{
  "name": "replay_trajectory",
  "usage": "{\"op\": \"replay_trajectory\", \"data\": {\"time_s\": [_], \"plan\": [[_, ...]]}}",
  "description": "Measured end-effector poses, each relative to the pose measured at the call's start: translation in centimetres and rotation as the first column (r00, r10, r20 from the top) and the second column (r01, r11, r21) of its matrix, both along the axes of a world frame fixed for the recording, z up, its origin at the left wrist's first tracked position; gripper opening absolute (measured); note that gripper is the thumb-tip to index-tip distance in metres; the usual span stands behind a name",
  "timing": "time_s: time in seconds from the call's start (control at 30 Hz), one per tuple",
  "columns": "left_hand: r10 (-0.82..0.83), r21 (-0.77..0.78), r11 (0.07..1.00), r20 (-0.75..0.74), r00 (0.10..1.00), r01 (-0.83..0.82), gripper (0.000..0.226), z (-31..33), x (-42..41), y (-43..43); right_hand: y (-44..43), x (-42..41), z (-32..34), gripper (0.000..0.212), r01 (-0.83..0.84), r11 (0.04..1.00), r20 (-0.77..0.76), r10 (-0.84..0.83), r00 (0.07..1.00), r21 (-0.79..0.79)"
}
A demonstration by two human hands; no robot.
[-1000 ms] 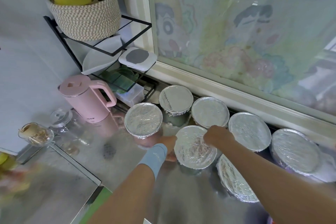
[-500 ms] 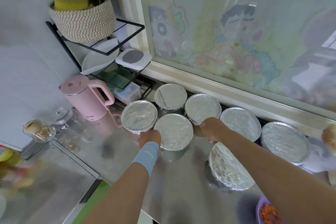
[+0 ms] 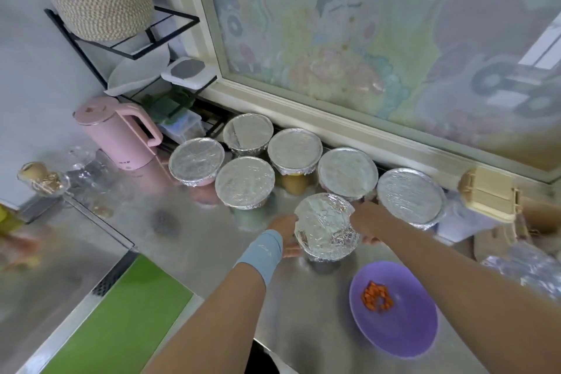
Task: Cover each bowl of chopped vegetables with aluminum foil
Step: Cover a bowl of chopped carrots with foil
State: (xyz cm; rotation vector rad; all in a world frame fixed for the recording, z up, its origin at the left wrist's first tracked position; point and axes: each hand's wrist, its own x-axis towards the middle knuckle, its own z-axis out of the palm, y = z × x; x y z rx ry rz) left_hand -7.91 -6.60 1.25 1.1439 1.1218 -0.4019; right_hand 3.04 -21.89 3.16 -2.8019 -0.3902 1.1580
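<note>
Both hands clasp the nearest foil-covered bowl, which stands on the steel tabletop just in front of six other foil-topped bowls grouped under the window. The left hand cups its left side, thumb curled in below the rim. The right hand wraps the right side, fingers bent round the foil edge. A purple bowl of chopped carrot sits uncovered, closer in on the right.
</note>
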Motion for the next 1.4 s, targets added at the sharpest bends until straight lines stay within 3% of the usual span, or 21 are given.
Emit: {"op": "replay_trajectory", "data": {"time_s": [0.17, 0.23, 0.37, 0.43, 0.5, 0.6, 0.73, 0.87, 0.93, 1.1, 1.17, 1.23, 1.3, 1.4], "plan": [[0.064, 0.17, 0.983, 0.009, 0.998, -0.065, 0.031, -2.6, 0.5, 1.4, 0.5, -0.4, -0.8, 0.013, -0.151, 0.988, -0.006, 0.151, 0.988, -0.011], [0.076, 0.224, 0.972, 0.011, 0.997, -0.076, 0.033, -4.0, 0.5, 3.0, 1.2, -0.6, -2.1, 0.022, -0.148, 0.989, 0.011, 0.148, 0.989, 0.013], [0.075, 0.351, 0.934, -0.009, 0.997, -0.067, 0.036, -4.0, -0.1, 4.9, 3.3, -1.5, -3.8, 0.023, 0.008, 0.978, 0.027, -0.014, 1.0, 0.208], [0.143, 0.308, 0.943, -0.03, 0.989, -0.126, 0.029, -4.3, -0.2, 5.4, 3.5, -1.3, -4.0, 0.019, -0.02, 0.969, 0.048, 0.008, 0.999, 0.247], [0.127, 0.377, 0.922, -0.07, 0.989, -0.092, 0.039, -3.0, -0.6, 5.0, 2.5, -0.7, -3.6, 0.017, -0.041, 0.97, 0.069, 0.025, 0.997, 0.24], [0.0, 0.387, 0.922, -0.084, 0.996, 0.032, 0.035, -1.9, -0.2, 3.2, -0.5, -0.2, -2.6, 0.037, -0.018, 0.977, 0.107, -0.006, 0.994, 0.214], [-0.286, 0.206, 0.931, -0.098, 0.953, 0.301, 0.014, -0.7, 0.7, -1.8, -5.2, -1.3, -2.4, 0.043, 0.12, 0.978, 0.108, -0.14, 0.984, 0.172], [-0.576, 0.285, 0.762, -0.11, 0.81, 0.581, 0.025, -1.6, 0.8, -6.1, -9.8, -3.5, -4.1, 0.057, 0.139, 0.99, 0.097, -0.14, 0.985, 0.023], [-0.646, 0.358, 0.686, -0.101, 0.756, 0.634, 0.035, -2.7, 0.8, -7.5, -11.4, -4.2, -5.2, 0.061, 0.149, 0.989, 0.11, -0.149, 0.983, 0.012], [-0.762, 0.307, 0.528, -0.241, 0.601, 0.792, 0.037, -2.8, 0.1, -9.5, -13.2, -4.9, -6.9, 0.045, 0.108, 0.994, 0.194, -0.104, 0.976, -0.012], [-0.766, 0.193, 0.563, -0.243, 0.595, 0.803, 0.037, -3.4, -0.3, -10.1, -13.1, -4.8, -7.0, 0.03, 0.024, 0.999, 0.251, -0.015, 0.968, -0.03], [-0.709, 0.081, 0.669, -0.231, 0.667, 0.739, 0.039, -4.2, -0.8, -10.5, -12.7, -4.8, -7.0, 0.017, -0.038, 0.999, 0.261, 0.046, 0.964, -0.033], [-0.611, 0.08, 0.767, -0.212, 0.763, 0.637, 0.037, -4.9, -1.0, -10.5, -12.1, -4.4, -7.1, 0.029, -0.053, 0.999, 0.267, 0.049, 0.962, 0.006], [-0.432, 0.177, 0.872, -0.16, 0.888, 0.456, 0.027, -4.5, -0.9, -9.5, -11.2, -3.7, -7.8, 0.024, -0.04, 0.994, 0.31, 0.007, 0.951, 0.099]]}}
